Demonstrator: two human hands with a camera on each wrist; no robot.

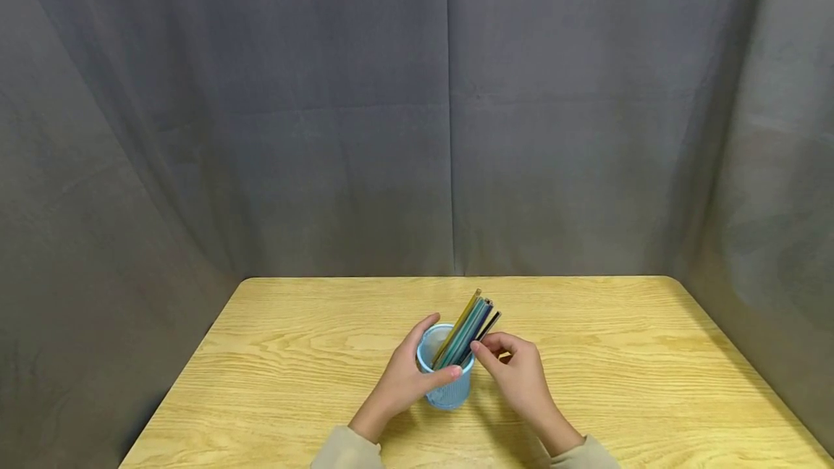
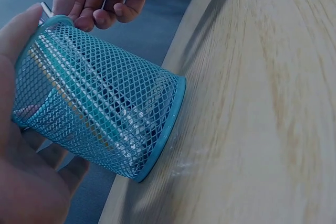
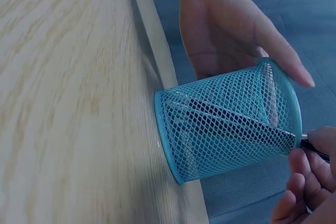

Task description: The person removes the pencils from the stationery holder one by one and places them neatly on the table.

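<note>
A light blue mesh pen cup (image 1: 448,391) stands on the table near its front, with its base on the wood. My left hand (image 1: 409,376) holds the cup from the left, thumb in front near the rim and fingers behind. Several slim pencils (image 1: 464,328), yellow, teal and dark blue, lean to the right inside it. At the right side of the rim, my right hand (image 1: 519,373) pinches a dark pencil (image 1: 493,320) between thumb and fingers. Through the mesh in the right wrist view, the lower shafts show inside the cup (image 3: 226,98).
The wooden table (image 1: 293,360) has rounded far corners. Grey curtains (image 1: 365,129) hang behind it and along both sides.
</note>
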